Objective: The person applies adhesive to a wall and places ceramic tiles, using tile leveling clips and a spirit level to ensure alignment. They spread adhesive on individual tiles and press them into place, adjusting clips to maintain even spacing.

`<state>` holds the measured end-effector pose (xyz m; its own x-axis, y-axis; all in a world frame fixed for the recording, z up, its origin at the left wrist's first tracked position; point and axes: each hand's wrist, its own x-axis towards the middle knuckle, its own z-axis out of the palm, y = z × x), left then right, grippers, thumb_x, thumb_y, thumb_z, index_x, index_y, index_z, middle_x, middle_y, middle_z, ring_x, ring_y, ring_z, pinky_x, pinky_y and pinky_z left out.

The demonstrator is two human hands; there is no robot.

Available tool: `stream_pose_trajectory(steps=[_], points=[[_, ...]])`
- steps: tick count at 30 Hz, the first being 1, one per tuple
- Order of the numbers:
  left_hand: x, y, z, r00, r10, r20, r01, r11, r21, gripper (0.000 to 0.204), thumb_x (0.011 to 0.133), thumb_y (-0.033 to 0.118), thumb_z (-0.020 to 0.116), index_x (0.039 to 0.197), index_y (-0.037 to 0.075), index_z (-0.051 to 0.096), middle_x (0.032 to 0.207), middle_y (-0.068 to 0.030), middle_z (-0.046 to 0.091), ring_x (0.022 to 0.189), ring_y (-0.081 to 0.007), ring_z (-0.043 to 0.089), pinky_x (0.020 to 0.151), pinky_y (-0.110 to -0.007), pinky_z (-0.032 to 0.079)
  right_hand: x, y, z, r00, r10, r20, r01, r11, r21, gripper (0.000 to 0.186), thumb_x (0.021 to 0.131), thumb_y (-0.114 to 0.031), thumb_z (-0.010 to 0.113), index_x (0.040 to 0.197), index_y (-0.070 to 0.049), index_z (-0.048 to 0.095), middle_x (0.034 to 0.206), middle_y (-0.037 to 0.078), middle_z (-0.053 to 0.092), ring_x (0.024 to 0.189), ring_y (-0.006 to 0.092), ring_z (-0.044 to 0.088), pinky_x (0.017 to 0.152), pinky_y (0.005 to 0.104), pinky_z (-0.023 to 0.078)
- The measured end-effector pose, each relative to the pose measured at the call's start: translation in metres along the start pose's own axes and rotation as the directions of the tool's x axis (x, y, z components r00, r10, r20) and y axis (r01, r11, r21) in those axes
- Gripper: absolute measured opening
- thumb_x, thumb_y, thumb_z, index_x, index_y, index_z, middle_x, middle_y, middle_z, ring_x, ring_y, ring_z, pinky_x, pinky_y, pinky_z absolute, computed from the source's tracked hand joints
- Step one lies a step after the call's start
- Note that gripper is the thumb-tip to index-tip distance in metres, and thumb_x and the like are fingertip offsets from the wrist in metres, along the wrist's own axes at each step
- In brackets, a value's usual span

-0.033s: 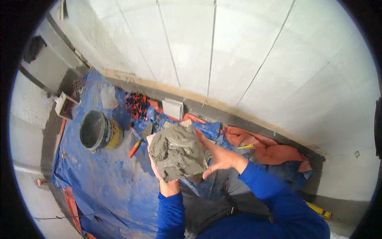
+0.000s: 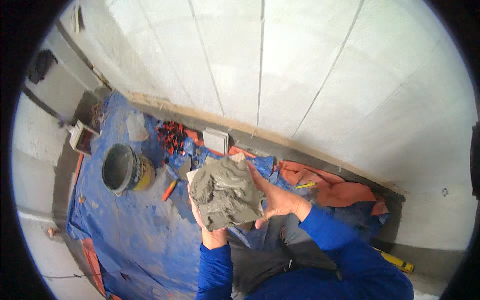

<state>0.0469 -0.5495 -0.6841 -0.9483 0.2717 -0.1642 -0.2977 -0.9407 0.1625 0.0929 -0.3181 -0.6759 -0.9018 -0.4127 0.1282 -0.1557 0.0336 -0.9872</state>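
A square tile (image 2: 192, 175) lies between my two hands, its upper face covered by a thick, rough layer of wet grey mortar (image 2: 227, 192). Only pale bits of the tile show at its far and left edges. My left hand (image 2: 212, 235) supports it from below and along the left side; most of those fingers are hidden under it. My right hand (image 2: 275, 197) grips the right edge, with the thumb near the close corner. Beyond the tile, a trowel (image 2: 170, 191) with a red and yellow handle rests on the blue sheet.
A mortar-smeared bucket (image 2: 145, 172) stands on the blue sheet (image 2: 135, 235) at left. Red and black small pieces (image 2: 171, 136) lie beside stacked white tiles (image 2: 216, 140) along the wall (image 2: 240, 65). At right are crumpled orange sheeting (image 2: 345, 192) and a yellow level (image 2: 397, 261).
The whole view has shifted slightly. Both hands keep the same grip on the mortar-covered tile.
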Motion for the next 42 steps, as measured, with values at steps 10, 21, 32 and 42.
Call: stream_pose_trajectory(steps=[10, 21, 32, 42], points=[[-0.121, 0.02, 0.305, 0.799, -0.482, 0.359, 0.422, 0.876, 0.236, 0.066, 0.109, 0.048, 0.038, 0.157, 0.003, 0.037, 0.164, -0.0179, 0.036, 0.149, -0.0341, 0.036, 0.126, -0.047, 0.024, -0.035, -0.339, 0.053, 0.875, -0.463, -0.143, 0.183, 0.589, -0.787, 0.13, 0.075, -0.074, 0.074, 0.167, -0.009, 0.009, 0.173, 0.019, 0.001, 0.159, 0.0416, -0.007, 0.127, 0.057, -0.008], [-0.248, 0.048, 0.495, 0.627, -0.623, 0.467, 0.225, 0.719, 0.658, 0.061, 0.11, 0.047, 0.037, 0.158, 0.01, 0.036, 0.161, -0.0148, 0.04, 0.147, -0.0304, 0.039, 0.121, -0.046, 0.032, -0.088, -0.602, 0.141, 0.346, -0.72, -0.601, 0.727, 0.611, -0.314, 0.181, 0.045, -0.052, 0.104, 0.157, -0.021, -0.035, 0.174, 0.014, -0.006, 0.16, 0.0262, 0.007, 0.127, 0.0407, 0.011], [-0.403, 0.059, 0.744, 0.305, -0.849, 0.432, 0.571, 0.526, 0.631, 0.051, 0.105, 0.038, 0.052, 0.144, 0.005, 0.054, 0.143, -0.0143, 0.061, 0.13, -0.0294, 0.059, 0.11, -0.045, 0.048, -0.15, -0.838, 0.25, -0.215, -0.718, -0.663, 0.745, 0.319, -0.587, 0.172, 0.043, -0.056, 0.102, 0.165, -0.013, -0.01, 0.17, 0.017, 0.012, 0.154, 0.0297, 0.026, 0.126, 0.0462, 0.028], [-0.419, 0.021, 0.863, -0.228, -0.872, 0.434, 0.769, 0.112, 0.629, 0.076, 0.108, 0.059, 0.035, 0.139, -0.006, 0.056, 0.14, -0.023, 0.062, 0.121, -0.0373, 0.065, 0.107, -0.047, 0.051, -0.207, -0.931, 0.214, -0.457, -0.799, -0.39, 0.395, 0.21, -0.894, 0.127, 0.074, -0.039, 0.093, 0.164, -0.015, 0.007, 0.156, 0.016, 0.041, 0.143, 0.028, 0.044, 0.118, 0.0479, 0.041]])
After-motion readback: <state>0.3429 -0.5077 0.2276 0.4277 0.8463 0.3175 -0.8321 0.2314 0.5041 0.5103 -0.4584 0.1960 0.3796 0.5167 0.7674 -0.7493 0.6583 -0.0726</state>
